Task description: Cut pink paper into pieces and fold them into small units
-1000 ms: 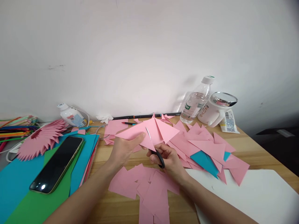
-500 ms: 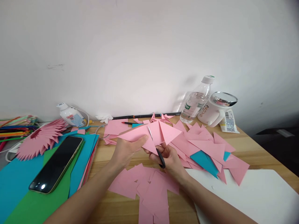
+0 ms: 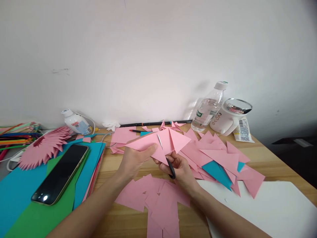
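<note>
Head view: at the bottom middle of the frame, loose pink pieces are overlapped beneath the forearms; they could be scattered if brushed by a wrist. Just above, near the frame's middle, a pink sheet is held raised, pinched between the left hand's thumb and fingers. Black-handled scissors are gripped in the right hand, a blade laid across the sheet; how far the blades are parted cannot be told. The left thumb lies close beside that blade, so it could be nicked if the sheet slipped. A crooked cut could come from the sheet's unsupported right part sagging. To the right, a pile reaches near the bottle and mug; either might be tipped if the pile were shoved back.
</note>
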The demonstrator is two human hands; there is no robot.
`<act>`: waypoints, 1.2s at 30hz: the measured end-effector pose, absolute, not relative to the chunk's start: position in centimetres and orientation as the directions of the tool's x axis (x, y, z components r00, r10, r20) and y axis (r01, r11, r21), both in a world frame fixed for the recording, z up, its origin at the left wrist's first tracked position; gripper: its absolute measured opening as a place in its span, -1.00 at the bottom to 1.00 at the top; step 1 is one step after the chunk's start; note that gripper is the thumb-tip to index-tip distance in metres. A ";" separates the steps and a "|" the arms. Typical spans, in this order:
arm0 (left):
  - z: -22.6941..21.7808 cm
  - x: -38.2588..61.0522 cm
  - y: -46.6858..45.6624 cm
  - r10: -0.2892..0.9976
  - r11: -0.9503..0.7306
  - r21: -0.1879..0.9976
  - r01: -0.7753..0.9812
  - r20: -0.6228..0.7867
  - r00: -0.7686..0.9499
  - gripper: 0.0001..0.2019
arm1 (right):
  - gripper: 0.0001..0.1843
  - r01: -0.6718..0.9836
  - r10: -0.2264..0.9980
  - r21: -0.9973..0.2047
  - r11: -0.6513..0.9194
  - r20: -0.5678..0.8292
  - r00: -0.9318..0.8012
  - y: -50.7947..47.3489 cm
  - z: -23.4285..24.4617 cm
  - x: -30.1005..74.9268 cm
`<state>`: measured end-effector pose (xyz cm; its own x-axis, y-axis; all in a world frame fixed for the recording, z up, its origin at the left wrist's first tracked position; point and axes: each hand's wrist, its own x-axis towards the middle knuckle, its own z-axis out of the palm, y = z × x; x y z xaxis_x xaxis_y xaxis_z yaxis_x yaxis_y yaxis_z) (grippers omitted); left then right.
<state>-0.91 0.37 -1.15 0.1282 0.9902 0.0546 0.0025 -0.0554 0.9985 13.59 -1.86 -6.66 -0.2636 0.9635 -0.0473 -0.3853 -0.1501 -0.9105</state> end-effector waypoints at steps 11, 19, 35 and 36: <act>-0.7 -0.6 0.1 0.990 0.003 1.000 0.005 -0.004 0.144 -0.84 | -0.53 -0.392 0.964 -0.904 -0.170 -0.069 -0.258 -1.8 -6.6 13.5; -1.1 -0.3 -0.3 0.987 0.015 1.000 0.017 -0.018 0.161 -0.83 | -0.41 -0.445 0.969 -0.880 -0.167 -0.062 -0.240 -1.6 -7.2 13.4; -1.6 -0.7 0.1 0.992 0.004 1.000 0.003 -0.004 0.127 -0.82 | -0.39 -0.380 0.970 -0.912 -0.153 -0.066 -0.233 -1.4 -7.8 13.6; -1.5 -0.7 0.1 0.991 0.002 1.000 -0.003 -0.002 0.131 -0.83 | -0.40 -0.382 0.972 -0.912 -0.151 -0.066 -0.227 -1.4 -7.8 13.6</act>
<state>-0.71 0.11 -1.53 0.1312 0.9913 -0.0018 -0.0034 0.0023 1.0000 13.57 -1.37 -7.82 -0.2265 0.9717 -0.0665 -0.3823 -0.1515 -0.9115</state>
